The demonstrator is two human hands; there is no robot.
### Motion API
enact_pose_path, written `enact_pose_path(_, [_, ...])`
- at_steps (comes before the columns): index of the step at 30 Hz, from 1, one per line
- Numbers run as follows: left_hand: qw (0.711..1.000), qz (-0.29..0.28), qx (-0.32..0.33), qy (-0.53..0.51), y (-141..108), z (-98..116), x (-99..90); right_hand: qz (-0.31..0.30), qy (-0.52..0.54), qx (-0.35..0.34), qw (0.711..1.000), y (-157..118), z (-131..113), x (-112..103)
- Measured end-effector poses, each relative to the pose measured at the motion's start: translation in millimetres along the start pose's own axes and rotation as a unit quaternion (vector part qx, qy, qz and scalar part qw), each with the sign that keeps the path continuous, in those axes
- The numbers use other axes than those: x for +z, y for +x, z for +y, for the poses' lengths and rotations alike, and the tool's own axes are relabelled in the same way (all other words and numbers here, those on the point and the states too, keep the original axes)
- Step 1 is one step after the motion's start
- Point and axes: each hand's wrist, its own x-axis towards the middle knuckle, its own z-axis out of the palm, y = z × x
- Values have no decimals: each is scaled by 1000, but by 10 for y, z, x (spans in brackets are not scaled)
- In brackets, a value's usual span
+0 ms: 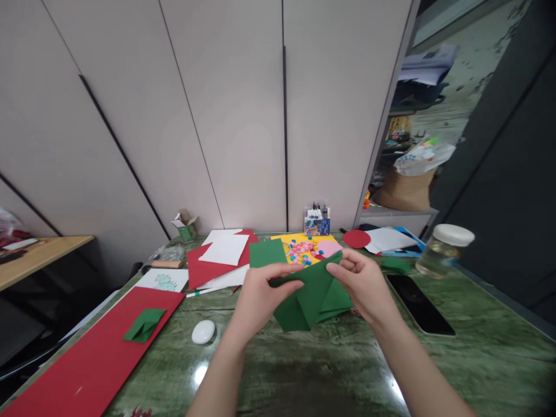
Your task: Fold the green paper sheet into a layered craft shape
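Observation:
A folded sheet of green paper (313, 289) is held up over the table between my two hands. My left hand (266, 295) pinches its upper left edge between thumb and fingers. At the upper right corner, my right hand (358, 281) grips the paper with thumb and fingertips. The lower part of the paper hangs in folded layers. Behind it, more green paper (337, 301) lies on the table, partly hidden. Beyond my left hand rests a flat green sheet (264, 252). Pink, blue and yellow small pieces (304, 249) are scattered on a yellow sheet (332, 238).
On the left, a red sheet (99, 347) carries a folded green piece (145, 324). A white rounded object (203, 332) sits near my left forearm. To the right lie a black phone (419, 304) and a lidded jar (443, 252). A pen box (317, 222) stands by the cabinet.

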Motion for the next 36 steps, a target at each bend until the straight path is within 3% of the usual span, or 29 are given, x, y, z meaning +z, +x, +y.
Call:
enact_pose_path(4, [1000,-11,-8,16,-19,70,-30,-1,20,5,1000,-28,-41,22])
enact_pose_path(11, [999,-30,4,46,-56,136,-42,-82,74,50,993,-79,-94,61])
enact_pose_path(22, [996,-41,44,72,-73,115,-32,-31,82,59,994,-83,-49,112])
enact_pose_path(29, [994,-59,46,83,-66,130,-64,-40,86,47,994,-76,-78,82])
enact_pose_path(36, [992,-80,39,87,-56,127,-97,23,28,36,999,-57,-87,-19])
